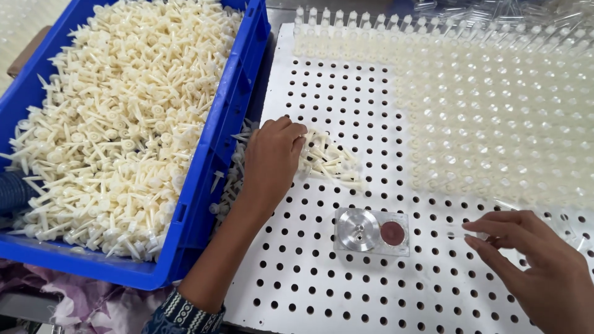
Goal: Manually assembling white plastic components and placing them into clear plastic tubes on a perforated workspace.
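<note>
Head view: my left hand [272, 158] curls over a loose pile of cream spikes [328, 162] on the white perforated board [322, 272]; right hand [538, 266] pinches a clear tube [461, 233], beside blue crate [210, 154].

A crate [213, 154] full of spiked plastic parts [117, 124] stands at the left, against the left edge of a perforated board [322, 272]. On the board just right of the crate lies a small heap of the same parts [331, 161], with the left hand [272, 161] resting on it. Rows of clear tubes [495, 111] stand in the board's far and right holes. A small metal block [371, 232] lies on the near part, and the right hand [532, 260] is right of it, perhaps pinching a clear tube.
</note>
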